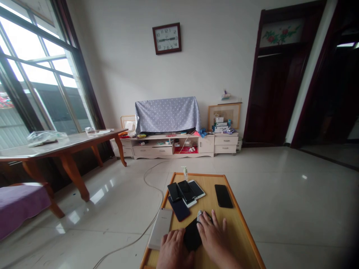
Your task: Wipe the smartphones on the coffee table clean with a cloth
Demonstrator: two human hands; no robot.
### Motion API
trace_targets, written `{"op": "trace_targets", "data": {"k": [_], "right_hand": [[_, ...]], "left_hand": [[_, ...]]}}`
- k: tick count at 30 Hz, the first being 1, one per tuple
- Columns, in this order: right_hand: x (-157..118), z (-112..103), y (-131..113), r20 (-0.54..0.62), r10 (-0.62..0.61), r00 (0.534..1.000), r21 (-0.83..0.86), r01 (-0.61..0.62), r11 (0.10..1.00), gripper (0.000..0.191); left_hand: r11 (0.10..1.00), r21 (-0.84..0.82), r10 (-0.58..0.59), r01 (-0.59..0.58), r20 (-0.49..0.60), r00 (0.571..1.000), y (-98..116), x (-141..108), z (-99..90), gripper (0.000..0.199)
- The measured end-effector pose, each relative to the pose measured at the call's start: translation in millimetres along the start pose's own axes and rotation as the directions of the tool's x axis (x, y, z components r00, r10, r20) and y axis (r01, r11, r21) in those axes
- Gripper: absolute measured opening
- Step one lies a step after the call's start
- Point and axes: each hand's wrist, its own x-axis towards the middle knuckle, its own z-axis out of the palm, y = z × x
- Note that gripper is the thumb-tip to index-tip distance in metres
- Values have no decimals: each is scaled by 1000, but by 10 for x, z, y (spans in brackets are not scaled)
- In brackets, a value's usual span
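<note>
Right hand (213,239), fingers spread, is pressing cloth (199,216) onto a likely slick, rigid phone (192,235); left hand (171,249), fingers together, is bracing its grippable edge.

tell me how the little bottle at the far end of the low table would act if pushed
Narrow and upright, the bottle would probably tip easily. It stands by the far edge of the low table, so it might fall off. Its clear body looks like light plastic.
</note>
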Motion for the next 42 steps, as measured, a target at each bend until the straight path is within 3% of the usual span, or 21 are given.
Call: {"op": "trace_targets", "data": {"k": [3, 9, 11, 15, 17, 22, 26, 30, 32, 38, 42], "right_hand": [[29, -4, -10, 2, 24, 1000, -17, -24, 1000, 60], [-150, 89, -230, 58, -273, 960, 150, 262, 953, 53], [-94, 58, -214, 38, -236, 971, 134, 229, 964, 53], [86, -28, -138, -5, -41, 999, 35, 42, 999, 57], [93, -20, -155, 6, -54, 998, 44, 54, 998, 57], [-34, 85, -255, 41, -247, 968, 152, 238, 959, 53], [89, 45, -104, -9, -74, 997, 51, 74, 996, 54], [211, 18, 90, -61, 114, 992, -39, -117, 992, 57], [160, 58, 97, -64, 111, 992, -51, -114, 992, 57], [-108, 156, 30, -4, -72, 997, -3, 72, 997, 56], [-44, 60, 187, -39, 82, 996, -39, -84, 996, 56]], "left_hand": [[1000, -2, -18, 18, 8, 1000, 8, 5, -10, 72], [999, -52, 13, -15, -43, 999, 56, -4, -46, 53], [999, -45, 13, -15, -40, 999, 43, 4, -29, 55], [1000, -14, -14, 14, -7, 1000, -1, 20, 13, 70], [1000, -23, -8, 8, -15, 1000, -3, 16, 14, 68], [998, -61, 22, -26, -60, 998, 28, 7, -14, 51], [1000, -17, 10, -10, -13, 1000, 11, 33, -5, 62], [1000, 9, -14, 14, 27, 1000, -12, 53, 10, 65], [1000, 12, -15, 14, 29, 999, -17, 53, 15, 65], [1000, 10, -9, 9, 2, 1000, -18, 45, 32, 60], [999, 27, -20, 19, 27, 999, 2, 44, 15, 63]]}}
